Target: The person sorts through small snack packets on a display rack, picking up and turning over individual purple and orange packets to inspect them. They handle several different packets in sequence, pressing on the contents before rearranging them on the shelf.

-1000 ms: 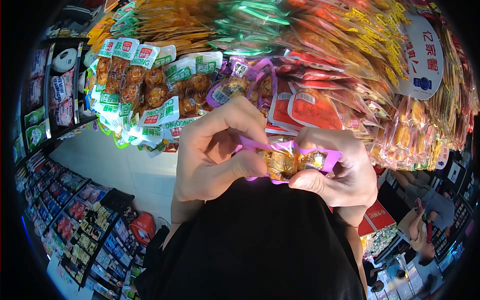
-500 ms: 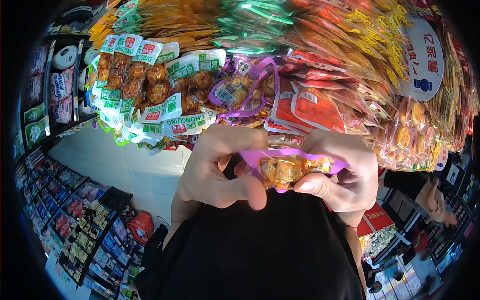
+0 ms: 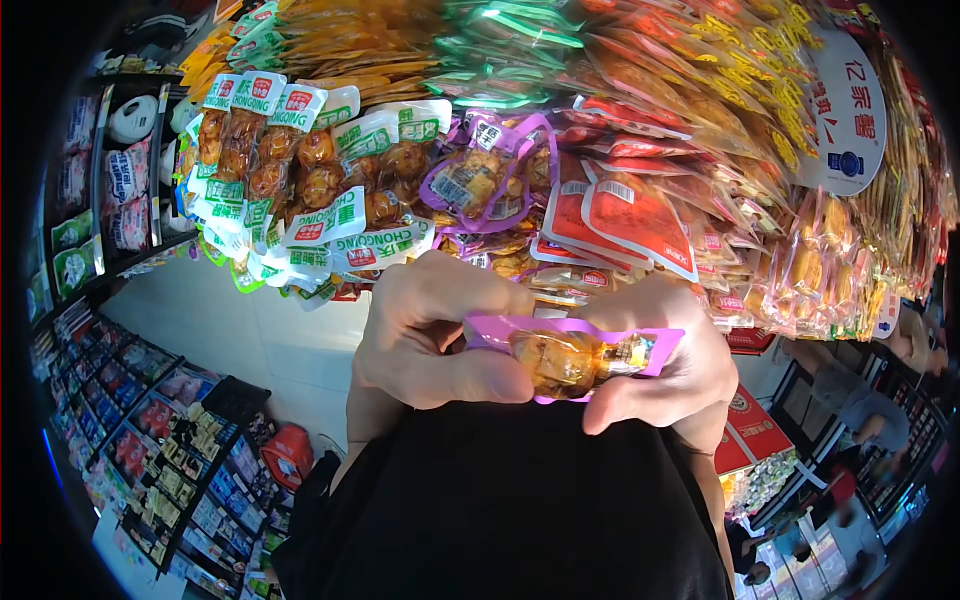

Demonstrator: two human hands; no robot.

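Both hands (image 3: 435,335) (image 3: 665,355) pinch opposite ends of a small purple-edged clear plastic snack packet (image 3: 560,362), apparently keeping it taut and its contents visible.

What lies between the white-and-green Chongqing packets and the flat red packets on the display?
In the head view, purple-edged packets of brown food lie there, between the white-and-green packets and the red ones.
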